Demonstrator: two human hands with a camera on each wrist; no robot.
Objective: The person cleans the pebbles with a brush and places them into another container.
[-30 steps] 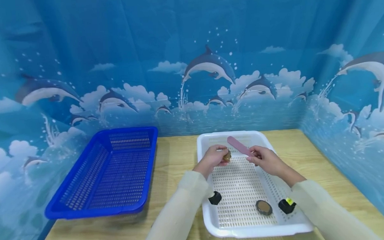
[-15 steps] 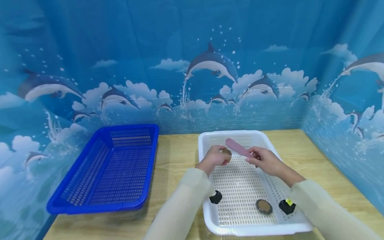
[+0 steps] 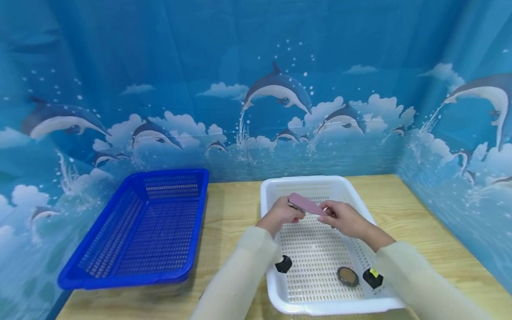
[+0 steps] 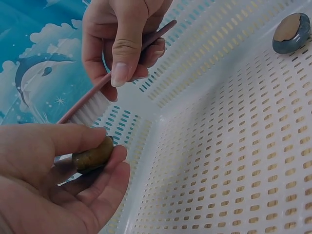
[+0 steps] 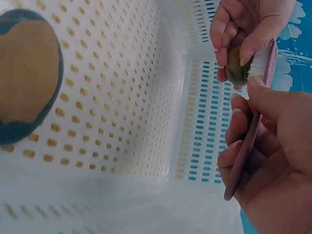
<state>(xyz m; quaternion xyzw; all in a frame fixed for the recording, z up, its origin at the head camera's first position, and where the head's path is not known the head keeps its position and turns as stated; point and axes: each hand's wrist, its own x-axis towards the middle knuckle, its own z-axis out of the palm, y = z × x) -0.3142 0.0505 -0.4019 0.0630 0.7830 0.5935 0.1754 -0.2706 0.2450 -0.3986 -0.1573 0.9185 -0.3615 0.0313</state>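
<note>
The left sleeve (image 3: 235, 281) and the right sleeve (image 3: 418, 279) are long, plain and pale cream, each ending in a loose cuff around the wrist. Beside the left one's inner edge shows a small, angular black block (image 3: 283, 264); beside the right, a similar dark block (image 3: 372, 279) carries a bright yellow patch (image 3: 374, 272).

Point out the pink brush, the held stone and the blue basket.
Pink brush (image 3: 306, 205), head view: back of bristle end.
Held stone (image 4: 93, 157), left wrist view: visible side.
Blue basket (image 3: 154, 236), head view: floor.
</note>
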